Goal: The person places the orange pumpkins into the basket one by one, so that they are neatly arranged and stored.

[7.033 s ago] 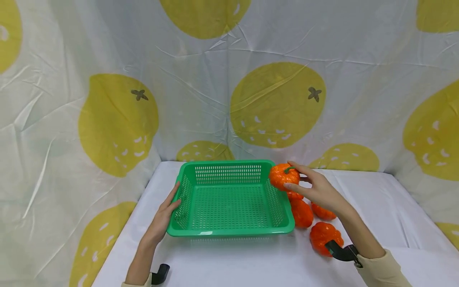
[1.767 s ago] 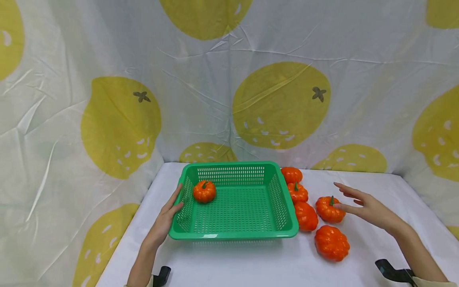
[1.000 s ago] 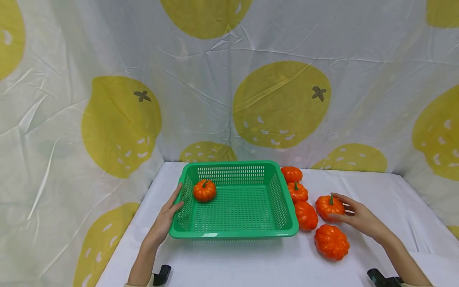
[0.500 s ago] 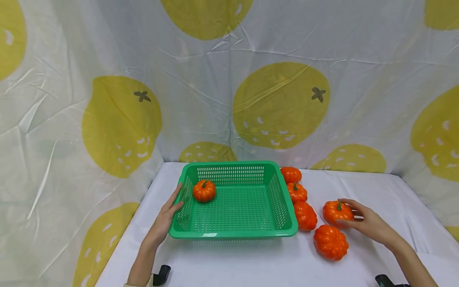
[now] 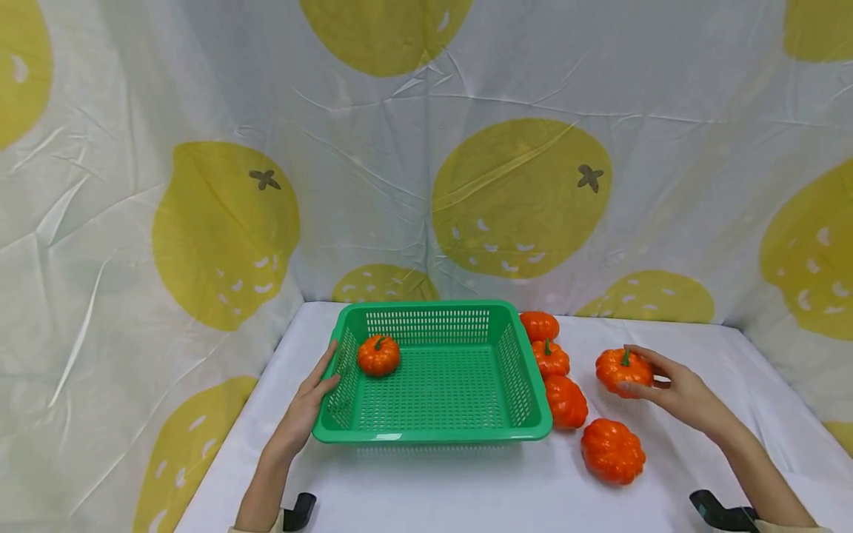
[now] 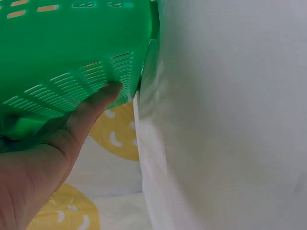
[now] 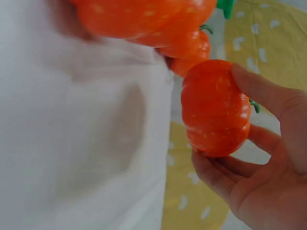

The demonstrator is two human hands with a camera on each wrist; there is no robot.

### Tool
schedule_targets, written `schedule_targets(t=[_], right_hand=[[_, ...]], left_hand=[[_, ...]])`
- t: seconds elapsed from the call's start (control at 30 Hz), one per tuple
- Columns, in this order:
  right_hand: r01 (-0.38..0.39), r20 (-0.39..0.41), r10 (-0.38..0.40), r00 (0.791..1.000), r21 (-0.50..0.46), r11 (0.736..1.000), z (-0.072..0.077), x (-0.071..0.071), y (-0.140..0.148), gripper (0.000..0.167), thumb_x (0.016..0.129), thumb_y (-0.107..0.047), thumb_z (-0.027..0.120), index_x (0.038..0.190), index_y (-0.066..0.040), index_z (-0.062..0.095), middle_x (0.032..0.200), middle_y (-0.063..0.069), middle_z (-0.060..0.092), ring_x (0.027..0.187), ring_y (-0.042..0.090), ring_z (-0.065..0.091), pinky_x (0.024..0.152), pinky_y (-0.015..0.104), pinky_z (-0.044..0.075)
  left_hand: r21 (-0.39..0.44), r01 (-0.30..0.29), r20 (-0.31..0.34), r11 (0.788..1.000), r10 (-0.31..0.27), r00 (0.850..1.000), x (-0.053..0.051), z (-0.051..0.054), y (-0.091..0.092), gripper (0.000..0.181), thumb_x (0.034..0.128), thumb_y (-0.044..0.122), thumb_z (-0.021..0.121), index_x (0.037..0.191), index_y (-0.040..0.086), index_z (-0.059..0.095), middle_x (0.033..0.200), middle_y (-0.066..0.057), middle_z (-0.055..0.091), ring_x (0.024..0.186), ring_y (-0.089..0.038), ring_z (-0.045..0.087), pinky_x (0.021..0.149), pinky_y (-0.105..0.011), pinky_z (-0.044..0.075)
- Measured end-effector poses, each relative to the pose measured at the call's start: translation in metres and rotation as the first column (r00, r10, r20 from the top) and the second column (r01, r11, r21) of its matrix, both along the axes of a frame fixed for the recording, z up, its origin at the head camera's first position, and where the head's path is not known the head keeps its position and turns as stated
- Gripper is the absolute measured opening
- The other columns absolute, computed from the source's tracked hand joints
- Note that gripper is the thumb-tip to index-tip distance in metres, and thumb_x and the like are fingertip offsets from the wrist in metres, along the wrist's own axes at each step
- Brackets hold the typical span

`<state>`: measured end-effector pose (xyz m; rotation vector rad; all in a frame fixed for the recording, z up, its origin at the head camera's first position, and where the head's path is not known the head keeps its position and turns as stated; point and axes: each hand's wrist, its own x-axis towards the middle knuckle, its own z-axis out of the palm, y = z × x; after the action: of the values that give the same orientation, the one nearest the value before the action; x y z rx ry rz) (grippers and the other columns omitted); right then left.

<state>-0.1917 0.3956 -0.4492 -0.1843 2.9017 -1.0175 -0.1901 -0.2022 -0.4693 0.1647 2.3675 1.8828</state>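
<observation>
My left hand grips the left side of a green slotted plastic basket, its thumb at the rim. A straight finger lies along the basket's outer wall in the left wrist view. Inside, at the left, sits a small orange pumpkin with a green stem. Right of the basket, my right hand holds another orange pumpkin between thumb and fingers. It hangs above the table, and a shadow shows on the cloth in the right wrist view, where the held pumpkin has its stem toward the palm.
Along the basket's right wall stand three orange pumpkins: a far one, a middle one and a near one. Another pumpkin lies on its side nearer the front. A lemon-print cloth hangs behind the white table.
A pumpkin has come to lie in the basket since the earliest frame. My right hand went back right, took hold of another pumpkin and has raised it off the table. My left hand stays put.
</observation>
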Motion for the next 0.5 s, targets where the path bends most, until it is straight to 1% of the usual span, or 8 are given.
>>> schedule_targets(t=[0.1,0.23,0.37,0.5], right_hand=[[-0.014,-0.018,0.013,1.0,-0.02,1.0,0.018,-0.006,-0.011,0.08,0.099,-0.036,0.07,0.161,-0.003,0.032,0.149,0.036,0.046,0.126,0.059,0.052,0.086,0.057,0.061],[-0.037,-0.04,0.035,0.999,-0.042,0.998,0.038,-0.014,-0.03,0.081,0.1,-0.036,0.069,0.163,-0.005,0.028,0.152,0.034,0.044,0.128,0.059,0.052,0.09,0.058,0.06],[-0.079,-0.049,0.075,0.996,-0.088,0.993,0.054,-0.024,-0.054,0.079,0.101,-0.035,0.066,0.164,-0.007,0.027,0.155,0.032,0.043,0.13,0.057,0.053,0.093,0.058,0.059],[-0.139,-0.04,0.134,0.99,-0.163,0.977,0.066,-0.035,-0.08,0.077,0.1,-0.035,0.068,0.164,-0.012,0.031,0.154,0.026,0.047,0.132,0.05,0.054,0.096,0.054,0.059]], left_hand=[[0.0,0.002,-0.004,1.0,-0.002,1.0,0.0,0.0,0.0,0.059,0.1121,0.024,0.037,0.167,0.029,0.018,0.176,0.001,0.006,0.163,-0.032,-0.003,0.129,-0.063,0.0],[-0.005,0.001,-0.007,1.0,-0.001,1.0,0.001,0.001,0.0,0.059,0.1122,0.024,0.037,0.167,0.029,0.018,0.176,0.001,0.006,0.163,-0.032,-0.003,0.129,-0.063,0.0],[-0.01,-0.003,-0.006,1.0,0.003,1.0,0.0,0.001,0.0,0.058,0.1122,0.024,0.037,0.167,0.029,0.018,0.176,0.001,0.006,0.163,-0.032,-0.003,0.129,-0.064,0.0],[-0.012,-0.003,-0.003,1.0,0.003,1.0,0.0,0.001,0.001,0.058,0.1123,0.024,0.036,0.167,0.029,0.017,0.176,0.001,0.006,0.163,-0.032,-0.003,0.129,-0.063,0.0]])
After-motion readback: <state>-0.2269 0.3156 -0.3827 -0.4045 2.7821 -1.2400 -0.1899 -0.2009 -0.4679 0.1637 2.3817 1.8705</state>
